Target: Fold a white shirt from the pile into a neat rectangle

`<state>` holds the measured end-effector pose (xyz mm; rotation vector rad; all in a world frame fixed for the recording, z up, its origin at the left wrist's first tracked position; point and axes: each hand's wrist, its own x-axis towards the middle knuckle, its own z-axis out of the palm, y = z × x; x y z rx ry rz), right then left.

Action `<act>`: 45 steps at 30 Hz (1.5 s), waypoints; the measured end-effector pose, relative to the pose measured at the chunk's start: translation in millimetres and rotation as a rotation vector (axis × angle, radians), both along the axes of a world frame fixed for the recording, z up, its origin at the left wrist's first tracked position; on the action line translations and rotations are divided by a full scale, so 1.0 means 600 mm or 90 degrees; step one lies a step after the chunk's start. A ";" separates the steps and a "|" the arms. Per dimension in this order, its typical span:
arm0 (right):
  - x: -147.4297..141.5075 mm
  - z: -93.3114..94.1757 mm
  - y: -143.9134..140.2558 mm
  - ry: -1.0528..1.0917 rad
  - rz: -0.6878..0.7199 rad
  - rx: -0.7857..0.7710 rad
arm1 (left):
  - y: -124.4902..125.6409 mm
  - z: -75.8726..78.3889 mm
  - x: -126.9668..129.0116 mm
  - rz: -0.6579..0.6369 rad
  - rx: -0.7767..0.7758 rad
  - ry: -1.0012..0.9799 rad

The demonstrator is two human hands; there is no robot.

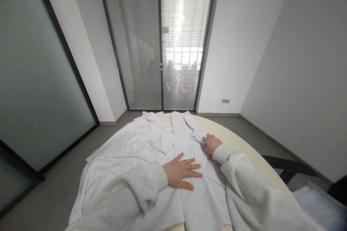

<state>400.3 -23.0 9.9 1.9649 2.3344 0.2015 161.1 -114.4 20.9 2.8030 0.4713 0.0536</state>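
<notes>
White cloth garments (130, 144) lie spread over a round cream table (235, 133). On the right, a narrower folded part of the white garment (181, 130) runs from the far edge toward me. My left hand (181, 171) rests flat on this part, fingers spread. At the garment's right edge, my right hand (212, 143) has its fingers curled and closed on the white fabric beside the bare tabletop. The exact shape of the garments is hard to make out among the folds.
Beyond the table stands a dark-framed glass door (161, 50) with blinds. A frosted glass panel (40, 72) is at the left. To the right of the table are a black chair part (290, 164) and a whitish, plastic-looking bundle (320, 202).
</notes>
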 end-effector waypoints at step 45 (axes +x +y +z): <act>-0.017 -0.061 0.153 0.293 -0.014 -0.044 | 0.005 -0.013 -0.002 0.023 0.039 0.003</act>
